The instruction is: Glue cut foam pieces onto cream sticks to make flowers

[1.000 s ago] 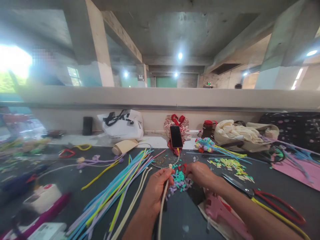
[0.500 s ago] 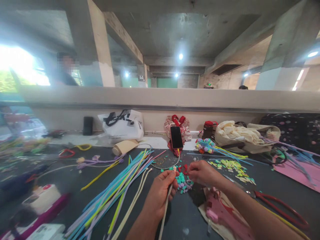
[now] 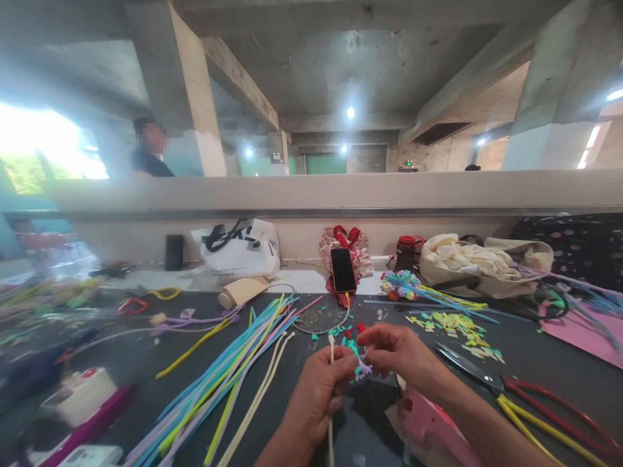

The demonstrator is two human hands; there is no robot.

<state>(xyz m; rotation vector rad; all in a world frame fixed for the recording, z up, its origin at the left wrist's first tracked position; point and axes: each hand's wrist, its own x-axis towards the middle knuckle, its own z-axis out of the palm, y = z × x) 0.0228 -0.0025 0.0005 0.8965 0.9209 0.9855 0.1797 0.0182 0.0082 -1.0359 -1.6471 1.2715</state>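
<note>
Left hand (image 3: 316, 386): we grip cream stem (image 3: 331, 351), lower centre; best kept steady.
Right hand (image 3: 406, 357): fingers curled; contents, we can't tell.

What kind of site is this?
Probably a craft workshop in a bare concrete building: bundled coloured stems, red-handled scissors and small cut pieces lie on a dark worktop, under exposed concrete beams.

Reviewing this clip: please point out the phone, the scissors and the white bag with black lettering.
Phone (image 3: 343, 270): head view, on its dark screen.
Scissors (image 3: 569, 405): head view, on a red handle.
White bag (image 3: 250, 259): head view, on its front, below the black lettering.
</note>
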